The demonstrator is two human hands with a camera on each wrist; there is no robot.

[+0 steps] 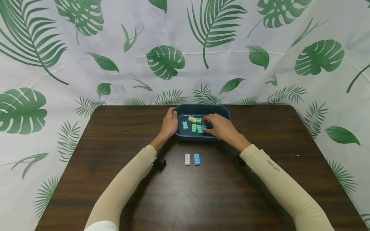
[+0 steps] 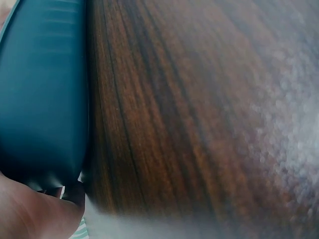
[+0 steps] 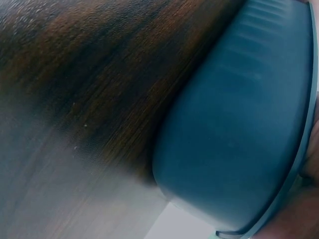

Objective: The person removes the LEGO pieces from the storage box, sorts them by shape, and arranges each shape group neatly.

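Observation:
A dark blue rectangular bin (image 1: 202,138) sits at the far side of the table. My left hand (image 1: 169,123) grips its left end, thumb on the rim; the left wrist view shows that hand (image 2: 35,211) at the bin's end. My right hand (image 1: 221,126) reaches over the bin's right side, thumb and fingers spread apart above the toy bricks inside. Near its fingertips are a blue brick (image 1: 204,126) and a green brick (image 1: 199,120). Green bricks (image 1: 194,128) and yellow bricks (image 1: 192,119) lie to the left of them. The right wrist view shows mainly the bin's outer wall (image 3: 229,124).
On the table in front of the bin, a pink brick (image 1: 187,159) and a blue brick (image 1: 197,159) lie side by side. The dark wood table (image 1: 185,199) ends at a leaf-print cloth (image 1: 130,77) behind and at the sides.

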